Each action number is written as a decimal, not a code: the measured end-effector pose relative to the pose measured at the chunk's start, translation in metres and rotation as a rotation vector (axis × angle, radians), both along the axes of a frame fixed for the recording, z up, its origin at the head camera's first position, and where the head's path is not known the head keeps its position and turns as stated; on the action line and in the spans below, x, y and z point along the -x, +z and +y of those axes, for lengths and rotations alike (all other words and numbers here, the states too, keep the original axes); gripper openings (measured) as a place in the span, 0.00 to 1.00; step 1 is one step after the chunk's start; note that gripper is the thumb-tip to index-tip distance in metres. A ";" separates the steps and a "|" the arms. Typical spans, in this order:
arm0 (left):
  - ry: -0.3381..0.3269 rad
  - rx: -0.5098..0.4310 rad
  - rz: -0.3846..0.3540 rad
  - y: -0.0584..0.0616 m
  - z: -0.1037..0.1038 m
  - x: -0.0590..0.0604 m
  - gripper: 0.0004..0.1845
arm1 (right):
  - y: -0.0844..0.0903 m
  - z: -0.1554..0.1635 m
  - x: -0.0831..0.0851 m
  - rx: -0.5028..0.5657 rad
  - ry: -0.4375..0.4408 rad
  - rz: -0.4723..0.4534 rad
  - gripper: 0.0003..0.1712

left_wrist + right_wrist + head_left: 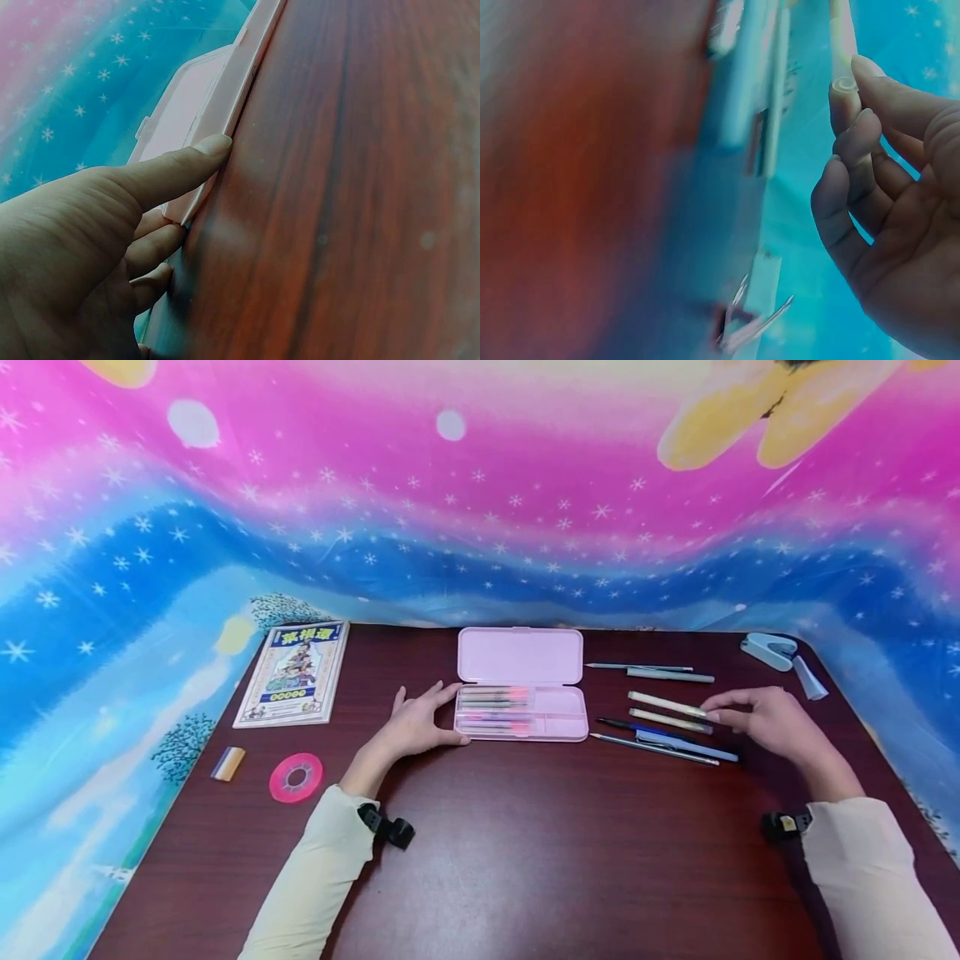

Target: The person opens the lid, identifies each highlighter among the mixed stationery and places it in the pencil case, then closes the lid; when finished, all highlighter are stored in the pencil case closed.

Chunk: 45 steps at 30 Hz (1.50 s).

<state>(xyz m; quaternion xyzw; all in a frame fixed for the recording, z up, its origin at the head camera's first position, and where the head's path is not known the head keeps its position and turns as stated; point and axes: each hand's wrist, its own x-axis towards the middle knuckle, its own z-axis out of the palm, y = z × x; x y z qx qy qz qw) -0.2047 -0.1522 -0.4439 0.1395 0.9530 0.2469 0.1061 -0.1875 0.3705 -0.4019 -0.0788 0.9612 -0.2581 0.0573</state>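
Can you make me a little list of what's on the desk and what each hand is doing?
Desk: dark wooden table
Middle: pink pencil case, lid open, pens inside
Left hand: rests against the case's left end, thumb on its edge
Right hand: pinches the end of a cream pen
Beside the right hand: loose pens in a row
Left side: booklet, pink tape roll, eraser
Far right corner: stapler

Bright even light; wrist views blurred, tinted.
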 end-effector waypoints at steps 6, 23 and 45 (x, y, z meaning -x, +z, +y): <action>0.000 -0.007 0.001 -0.002 0.000 0.000 0.52 | 0.011 -0.025 0.010 0.028 0.036 0.023 0.18; 0.001 -0.002 -0.003 -0.001 -0.001 0.000 0.52 | 0.035 -0.116 0.041 0.107 0.061 0.036 0.09; 0.008 -0.006 -0.002 -0.003 -0.001 0.000 0.52 | -0.006 -0.224 0.053 0.114 0.294 0.042 0.08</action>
